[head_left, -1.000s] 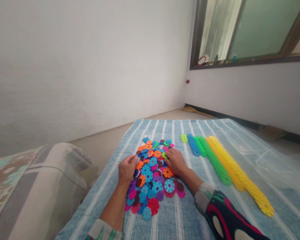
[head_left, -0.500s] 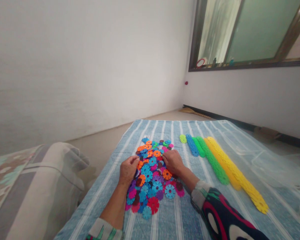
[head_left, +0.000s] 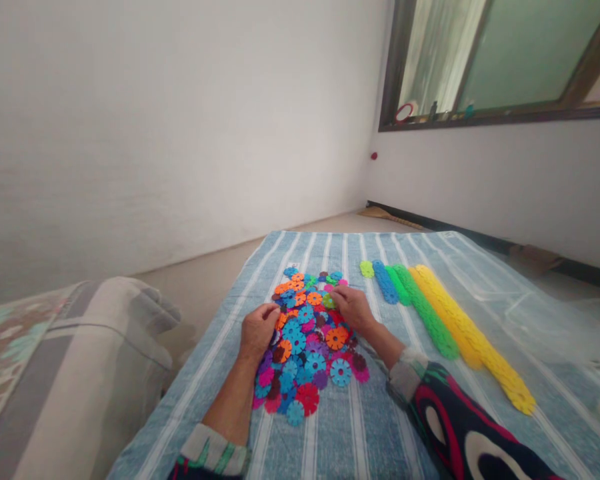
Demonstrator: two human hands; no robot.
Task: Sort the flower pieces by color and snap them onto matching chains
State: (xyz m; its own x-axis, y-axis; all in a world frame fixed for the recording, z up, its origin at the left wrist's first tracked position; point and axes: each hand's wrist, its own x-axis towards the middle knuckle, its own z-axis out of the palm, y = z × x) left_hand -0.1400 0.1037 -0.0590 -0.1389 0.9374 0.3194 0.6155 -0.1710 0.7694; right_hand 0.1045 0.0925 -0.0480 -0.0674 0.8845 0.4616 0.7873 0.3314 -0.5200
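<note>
A pile of notched plastic discs in blue, orange, red, purple and pink lies on the striped cloth. My left hand rests at the pile's left edge, its thumb and fingers pinched together beside an orange disc. Whatever may be between those fingertips is hidden. At the upper right of the pile, my right hand is closed, with its fingertips on a lime-green disc. Right of the pile, rows of overlapping discs are laid by colour: a short lime one, a blue row, green rows and yellow rows.
The blue-and-white striped cloth covers the table. Clear plastic lies along its right side. To the left stands something draped in grey-and-beige fabric. A white wall rises behind, with a window at upper right.
My right hand has shifted slightly up and right, and the lime-green disc at its fingertips now shows more fully. My left hand stays pinched at the pile's edge. The view has tilted a little.
</note>
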